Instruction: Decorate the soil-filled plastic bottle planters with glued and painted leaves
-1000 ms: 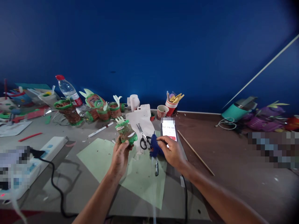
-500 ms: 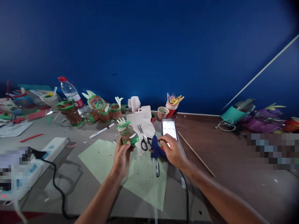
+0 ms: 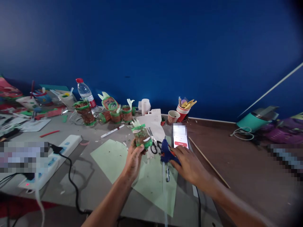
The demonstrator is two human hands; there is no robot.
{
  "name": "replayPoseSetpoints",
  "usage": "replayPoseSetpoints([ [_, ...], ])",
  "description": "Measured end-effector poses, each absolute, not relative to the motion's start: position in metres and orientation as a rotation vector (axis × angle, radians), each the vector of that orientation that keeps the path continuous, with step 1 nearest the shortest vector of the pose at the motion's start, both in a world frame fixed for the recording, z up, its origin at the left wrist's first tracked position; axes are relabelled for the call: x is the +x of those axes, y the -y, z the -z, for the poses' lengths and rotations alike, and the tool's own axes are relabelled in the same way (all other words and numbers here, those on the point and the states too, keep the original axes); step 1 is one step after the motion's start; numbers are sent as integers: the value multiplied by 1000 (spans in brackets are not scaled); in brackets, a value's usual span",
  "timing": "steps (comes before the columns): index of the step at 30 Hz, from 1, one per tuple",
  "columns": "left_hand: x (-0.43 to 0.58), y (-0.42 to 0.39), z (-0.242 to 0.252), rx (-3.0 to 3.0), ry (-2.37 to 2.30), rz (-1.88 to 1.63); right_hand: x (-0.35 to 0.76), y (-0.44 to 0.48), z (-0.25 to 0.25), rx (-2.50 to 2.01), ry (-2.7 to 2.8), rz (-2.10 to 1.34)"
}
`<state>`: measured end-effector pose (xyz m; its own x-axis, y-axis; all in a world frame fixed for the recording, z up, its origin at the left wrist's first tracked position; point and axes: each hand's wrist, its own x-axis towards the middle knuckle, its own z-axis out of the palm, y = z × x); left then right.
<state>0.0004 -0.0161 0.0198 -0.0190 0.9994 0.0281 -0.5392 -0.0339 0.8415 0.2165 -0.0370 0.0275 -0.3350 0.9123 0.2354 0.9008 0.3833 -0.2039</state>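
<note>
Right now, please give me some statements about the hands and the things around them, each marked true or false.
1. The left hand holds a small clear plastic pot with green trim. True.
2. The right hand touches the blue plastic glue gun. True.
3. The clear plastic water bottle has a blue cap. False: the cap is red.
4. The black-handled metal scissors are in the right hand. False: they lie on the table, between pot and glue gun.
</note>
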Motion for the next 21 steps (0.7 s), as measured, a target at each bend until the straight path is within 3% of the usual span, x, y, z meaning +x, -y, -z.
replayPoseSetpoints([
  [10, 0, 17, -23, 779, -765, -1465, 210, 35, -27, -1757, 2514, 80],
  [21, 0, 16, -19, 767, -776, -1460, 222, 40, -17, -1445, 2326, 37],
])
